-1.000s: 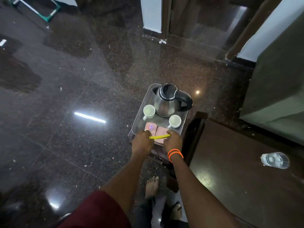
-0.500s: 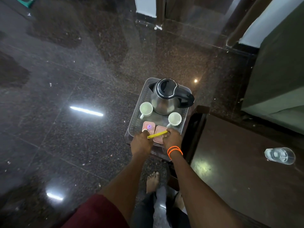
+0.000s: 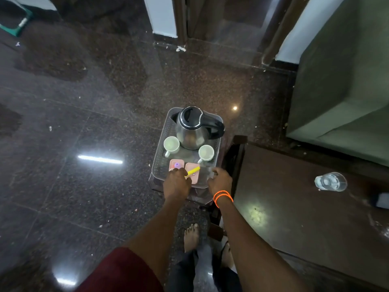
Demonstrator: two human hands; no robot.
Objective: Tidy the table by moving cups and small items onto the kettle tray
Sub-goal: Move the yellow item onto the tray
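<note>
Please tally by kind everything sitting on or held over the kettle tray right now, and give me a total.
Kettle: 1
White cups: 2
Pink boxes: 2
Yellow pen, held by the left hand: 1
Total: 6

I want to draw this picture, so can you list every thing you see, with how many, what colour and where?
Steel electric kettle: one, silver and black, back of tray.
White ceramic cups: two, on tray before kettle.
Pink flat boxes: two, tray front.
Yellow pen: one, in left grip, over boxes.
Clear plastic tray: one, on small stand.
Clear drinking glass: one, on brown table.
Left hand: pinches pen.
Right hand: at tray front, orange bands.
</note>
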